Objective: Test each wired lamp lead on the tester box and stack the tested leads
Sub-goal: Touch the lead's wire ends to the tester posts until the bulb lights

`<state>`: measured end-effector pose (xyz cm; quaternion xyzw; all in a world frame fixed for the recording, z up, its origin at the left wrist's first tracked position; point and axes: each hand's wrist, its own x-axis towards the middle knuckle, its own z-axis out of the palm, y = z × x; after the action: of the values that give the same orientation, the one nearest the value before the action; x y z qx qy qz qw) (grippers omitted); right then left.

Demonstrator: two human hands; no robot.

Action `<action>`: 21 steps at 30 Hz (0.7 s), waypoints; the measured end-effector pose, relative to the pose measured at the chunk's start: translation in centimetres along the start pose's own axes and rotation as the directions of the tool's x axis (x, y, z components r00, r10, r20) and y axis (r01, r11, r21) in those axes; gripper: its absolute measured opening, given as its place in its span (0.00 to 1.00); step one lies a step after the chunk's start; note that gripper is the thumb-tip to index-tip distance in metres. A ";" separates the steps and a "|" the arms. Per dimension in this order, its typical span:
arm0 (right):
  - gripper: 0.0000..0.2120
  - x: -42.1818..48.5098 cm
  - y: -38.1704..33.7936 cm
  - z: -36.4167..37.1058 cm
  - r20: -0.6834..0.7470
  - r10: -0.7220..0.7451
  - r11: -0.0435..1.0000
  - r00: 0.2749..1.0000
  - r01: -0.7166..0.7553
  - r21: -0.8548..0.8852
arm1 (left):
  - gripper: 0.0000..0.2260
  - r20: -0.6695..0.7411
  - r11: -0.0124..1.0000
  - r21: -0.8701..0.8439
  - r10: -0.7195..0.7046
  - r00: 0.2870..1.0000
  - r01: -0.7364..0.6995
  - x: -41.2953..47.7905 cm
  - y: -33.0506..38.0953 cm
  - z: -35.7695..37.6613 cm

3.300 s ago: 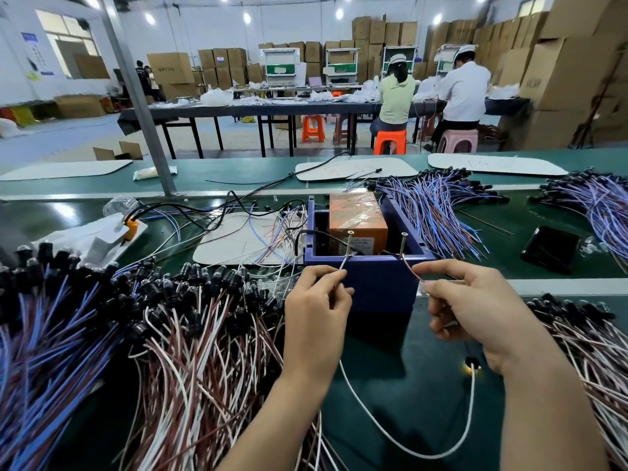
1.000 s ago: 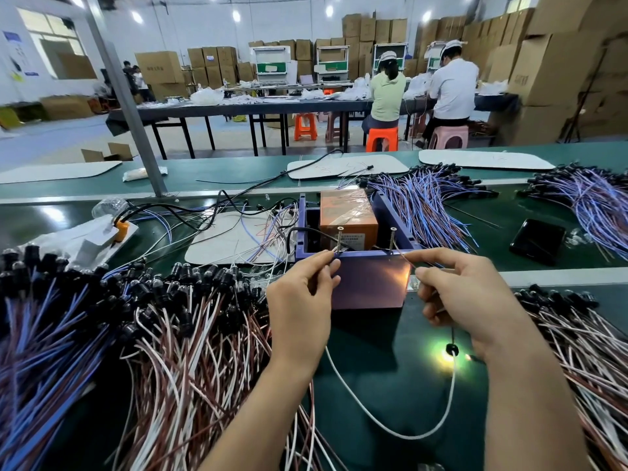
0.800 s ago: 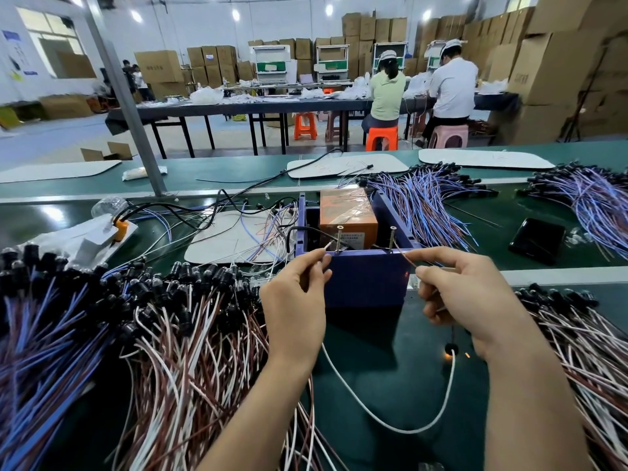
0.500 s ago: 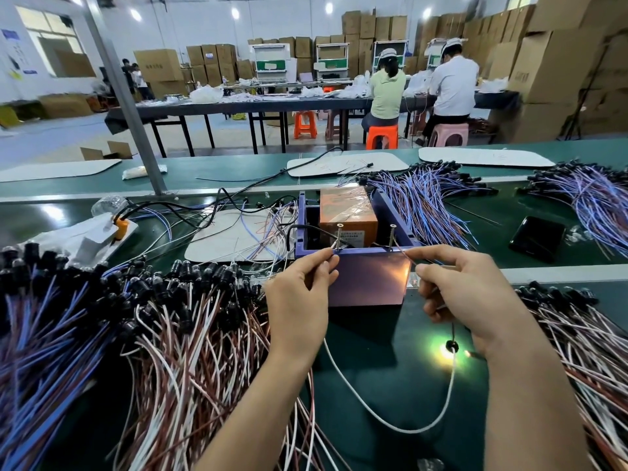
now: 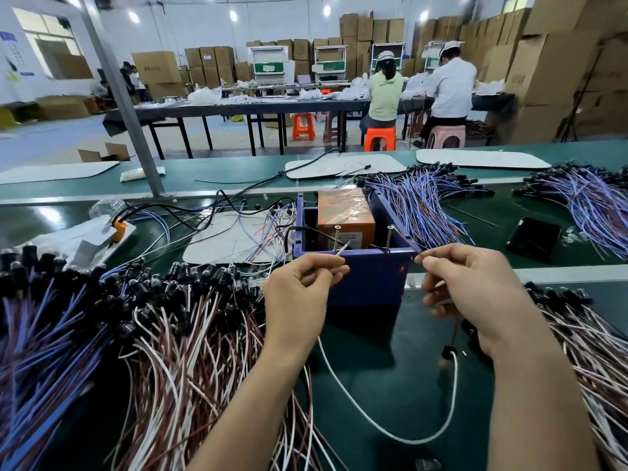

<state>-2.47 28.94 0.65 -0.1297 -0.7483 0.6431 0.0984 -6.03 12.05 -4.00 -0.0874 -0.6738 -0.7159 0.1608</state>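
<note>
Pinching one bare wire end between thumb and forefinger, the left hand (image 5: pixel 299 294) holds it up at the near rim of the blue tester box (image 5: pixel 365 277), the tip close beside the left of two upright screws (image 5: pixel 336 237). The right hand (image 5: pixel 472 294) pinches the other wire end at the box's near right corner, a little short of the right screw (image 5: pixel 389 236). Between both hands one lamp lead (image 5: pixel 373 426) sags in a white loop over bare green tabletop (image 5: pixel 390 379), its small black lamp (image 5: pixel 448 351) hanging under the right wrist, unlit. That bare patch in front of the box is the only open room nearby. Just left of it lies a dense pile of red-and-white leads (image 5: pixel 190 351) with black lamp heads, and beyond that, at the left edge, a blue-wired pile (image 5: pixel 40 362). A second red-and-white pile (image 5: pixel 591 351) crowds the right edge. Inside the box sits one orange block wrapped in film (image 5: pixel 345 212). Behind it fan two more blue-and-purple piles (image 5: pixel 421 202), one (image 5: pixel 588 195) further right, with a dark flat phone (image 5: pixel 531 234) between them. Too many leads to count in any pile.
</note>
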 end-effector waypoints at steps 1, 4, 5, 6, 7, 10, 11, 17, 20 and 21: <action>0.09 -0.1 -0.2 -0.2 0.005 -0.005 1.000 1.000 0.005 -0.007 | 0.15 0.050 0.998 -0.058 -0.036 0.998 0.039 -0.1 0.3 0.0; 0.12 -0.5 -0.6 -0.5 0.078 0.008 0.998 0.997 -0.003 -0.062 | 0.14 0.269 0.948 -0.226 -0.159 0.950 0.223 -0.3 0.8 0.3; 0.13 -0.7 -0.6 -0.7 0.104 0.025 0.996 0.994 -0.016 -0.086 | 0.14 0.325 0.934 -0.236 -0.185 0.927 0.269 -0.4 0.8 0.3; 0.15 -0.8 -0.6 -0.8 0.122 0.041 0.994 0.992 -0.029 -0.106 | 0.15 0.364 0.928 -0.223 -0.205 0.909 0.298 -0.4 0.8 0.3; 0.16 -0.8 -0.5 -0.9 0.129 0.054 0.993 0.990 -0.039 -0.112 | 0.16 0.390 0.928 -0.193 -0.226 0.893 0.319 -0.5 0.6 0.2; 0.16 0.0 0.4 -1.7 0.081 0.075 0.988 0.994 -0.064 -0.138 | 0.18 0.446 0.934 -0.071 -0.285 0.848 0.351 -0.5 0.3 0.1; 0.16 0.3 0.9 -2.2 0.067 0.097 0.973 0.993 -0.080 -0.218 | 0.19 0.468 0.936 -0.039 -0.293 0.834 0.350 -0.5 0.2 0.1; 0.10 0.9 4.7 -4.3 0.193 0.455 0.782 0.869 -0.287 -0.553 | 0.17 0.714 0.900 0.059 -0.340 0.612 0.431 -0.7 0.2 -0.4; 0.11 1.2 5.4 -3.1 0.219 0.509 0.747 0.832 -0.301 -0.592 | 0.18 0.758 0.892 0.119 -0.366 0.540 0.437 -0.9 0.1 0.0; 0.12 1.3 5.6 -2.5 0.232 0.501 0.748 0.834 -0.282 -0.601 | 0.18 0.755 0.884 0.133 -0.384 0.532 0.449 -1.0 0.0 0.2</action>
<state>-2.58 32.48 -4.53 -0.1826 -0.8578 0.4224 -0.2291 -5.11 12.34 -4.32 -0.2238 -0.6502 -0.6532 -0.3171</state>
